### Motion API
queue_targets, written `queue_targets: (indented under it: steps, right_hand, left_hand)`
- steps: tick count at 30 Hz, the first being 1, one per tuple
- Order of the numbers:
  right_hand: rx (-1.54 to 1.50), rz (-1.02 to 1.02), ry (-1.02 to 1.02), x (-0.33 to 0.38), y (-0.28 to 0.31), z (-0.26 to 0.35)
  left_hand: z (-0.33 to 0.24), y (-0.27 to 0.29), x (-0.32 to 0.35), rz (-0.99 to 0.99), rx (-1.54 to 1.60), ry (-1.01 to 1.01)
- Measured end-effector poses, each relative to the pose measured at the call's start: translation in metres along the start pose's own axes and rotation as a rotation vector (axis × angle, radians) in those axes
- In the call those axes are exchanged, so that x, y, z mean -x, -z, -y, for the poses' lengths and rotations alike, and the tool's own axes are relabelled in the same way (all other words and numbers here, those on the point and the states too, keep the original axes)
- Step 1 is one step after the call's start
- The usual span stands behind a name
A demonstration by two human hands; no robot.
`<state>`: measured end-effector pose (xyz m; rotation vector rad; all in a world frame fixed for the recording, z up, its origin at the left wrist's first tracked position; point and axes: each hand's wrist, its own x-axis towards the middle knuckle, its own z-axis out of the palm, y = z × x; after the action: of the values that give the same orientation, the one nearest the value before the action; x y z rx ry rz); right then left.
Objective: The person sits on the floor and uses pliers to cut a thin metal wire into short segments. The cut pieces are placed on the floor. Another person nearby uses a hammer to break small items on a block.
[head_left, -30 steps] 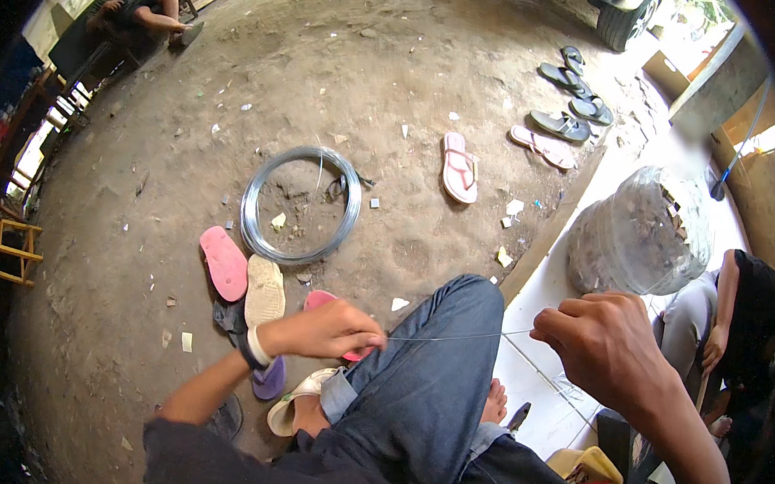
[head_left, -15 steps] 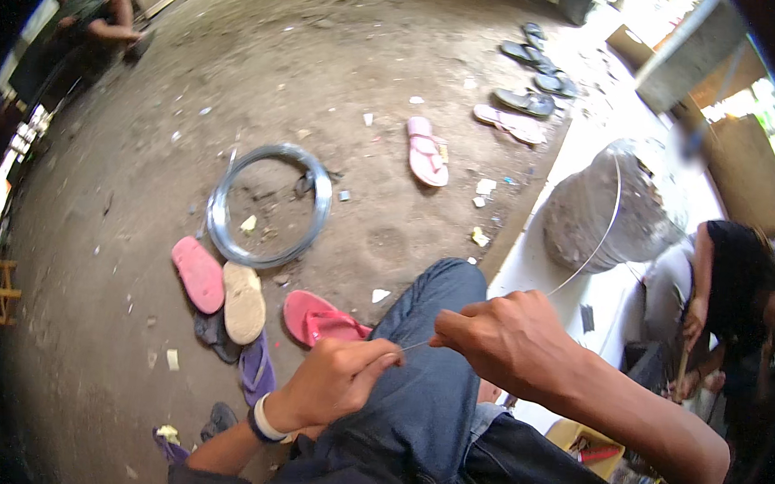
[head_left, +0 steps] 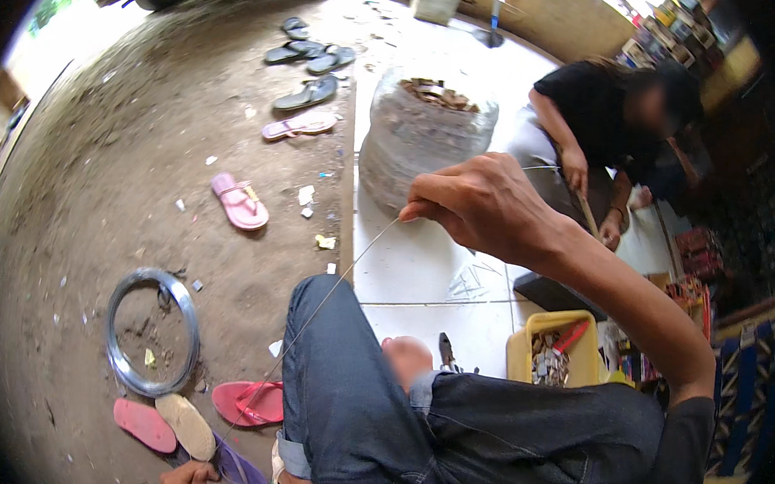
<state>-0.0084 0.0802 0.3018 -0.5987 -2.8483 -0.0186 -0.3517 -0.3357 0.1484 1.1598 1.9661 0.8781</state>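
Overhead, from my remote post, I see a long, thin, grey metal wire [head_left: 369, 245] stretched slantwise between two bare hands, crossing in front of a knee in dark blue denim jeans [head_left: 347, 403]. To handle it well, I judge, I want light, even tension, both hands lined up with the wire so it does not kink, and slack kept off the denim. The right hand [head_left: 486, 204], raised before a bulging clear plastic sack [head_left: 428, 136], has thumb and fingertips pressed together, pinching the wire's upper part. The left hand [head_left: 190, 481], cut off by the lower edge, appears to pinch its lower part, thumb against finger; I cannot tell how firmly. Beyond it, a round coil of shiny silver wire [head_left: 113, 334] lies on brown earth, untouched.
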Motion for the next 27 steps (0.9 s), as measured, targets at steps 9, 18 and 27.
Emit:
queue_targets:
  steps: [9,18,27]
  right_hand:
    - [0.013,0.019,-0.086,0.055,0.022,-0.037]
    - [-0.258,0.254,-0.32,0.117,0.049,-0.039]
    - [-0.171,0.095,-0.357,0.154,0.106,-0.054]
  left_hand:
    - [-0.009,-0.229,-0.103,0.362,0.871,0.372]
    - [-0.018,-0.52,-0.14,0.04,1.384,0.241]
    - [-0.025,-0.502,-0.155,-0.03,1.686,0.628]
